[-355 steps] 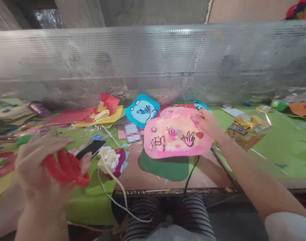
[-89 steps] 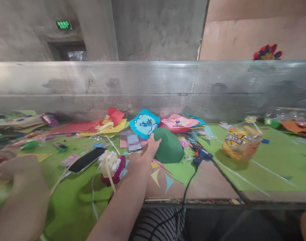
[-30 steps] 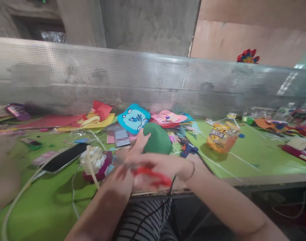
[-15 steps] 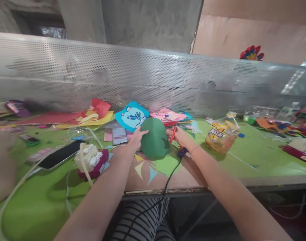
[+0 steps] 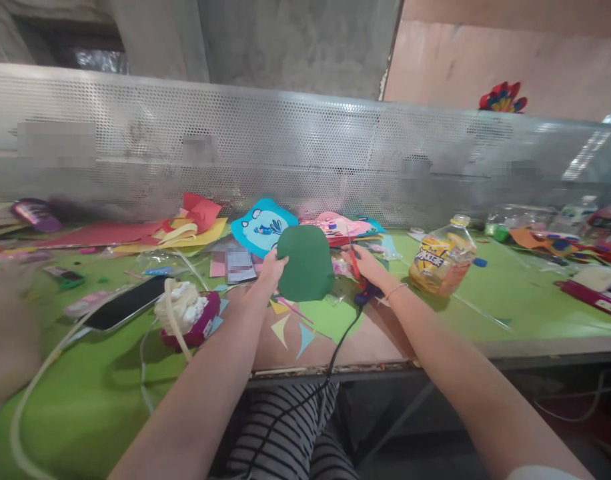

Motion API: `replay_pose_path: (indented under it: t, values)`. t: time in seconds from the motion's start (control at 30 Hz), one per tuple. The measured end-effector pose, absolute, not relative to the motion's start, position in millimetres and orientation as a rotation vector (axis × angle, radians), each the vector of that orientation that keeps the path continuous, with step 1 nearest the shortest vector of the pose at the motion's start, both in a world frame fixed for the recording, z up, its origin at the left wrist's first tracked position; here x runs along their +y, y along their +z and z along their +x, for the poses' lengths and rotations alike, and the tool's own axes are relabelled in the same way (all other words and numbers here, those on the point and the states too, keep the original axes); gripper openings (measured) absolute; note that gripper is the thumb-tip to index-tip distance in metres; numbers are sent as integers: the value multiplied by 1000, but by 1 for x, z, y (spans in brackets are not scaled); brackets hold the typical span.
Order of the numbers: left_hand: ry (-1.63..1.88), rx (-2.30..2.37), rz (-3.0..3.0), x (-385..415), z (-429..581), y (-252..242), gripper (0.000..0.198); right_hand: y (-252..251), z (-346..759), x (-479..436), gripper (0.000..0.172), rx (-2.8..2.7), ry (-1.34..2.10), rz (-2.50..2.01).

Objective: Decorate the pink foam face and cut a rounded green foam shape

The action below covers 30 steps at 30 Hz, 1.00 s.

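Observation:
My left hand (image 5: pixel 274 269) pinches the left edge of a dark green sheet of paper (image 5: pixel 305 263) with rounded corners, raised above the table. In my right hand (image 5: pixel 368 267) is a pair of scissors (image 5: pixel 355 263) with red handles, its blades pointing up and away, just right of the sheet and apart from it. A dark blue-black tool with a black cord (image 5: pixel 366 293) lies under my right wrist. Below the sheet are a light green paper (image 5: pixel 330 321) and small yellow and blue paper scraps (image 5: pixel 304 339).
Behind lie a blue paper cutout (image 5: pixel 261 223) and a pink one (image 5: pixel 335 225). A plastic jug (image 5: pixel 443 257) stands at right. At left are a phone (image 5: pixel 128 305), a magenta box (image 5: pixel 198 323) and another person's blurred arm (image 5: pixel 10 327). A perforated metal panel (image 5: pixel 285 153) runs along the back.
The green sheet has turned flatter toward me and shifted slightly up and left. My right hand with the scissors has moved right, away from the sheet's edge.

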State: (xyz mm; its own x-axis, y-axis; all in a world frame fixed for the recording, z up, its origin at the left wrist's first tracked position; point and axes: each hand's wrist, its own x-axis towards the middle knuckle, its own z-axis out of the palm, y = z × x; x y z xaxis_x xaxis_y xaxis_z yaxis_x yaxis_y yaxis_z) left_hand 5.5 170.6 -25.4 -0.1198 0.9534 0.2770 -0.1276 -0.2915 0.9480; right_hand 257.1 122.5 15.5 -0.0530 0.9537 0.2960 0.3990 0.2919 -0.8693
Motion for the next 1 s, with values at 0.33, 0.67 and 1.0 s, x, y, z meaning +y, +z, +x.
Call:
replay_pose_path:
  t: [0.33,0.67,1.0]
  values:
    - [1631,1176,1310,166,6,-19,23,11,275,136,35,-1925,27,-1188]
    - [1593,1203,1353,172,5,-22,23,17,275,130,23,-1825,229,-1228]
    - [1583,1193,1356,169,6,-24,23,81,271,76,22,-1506,312,-974]
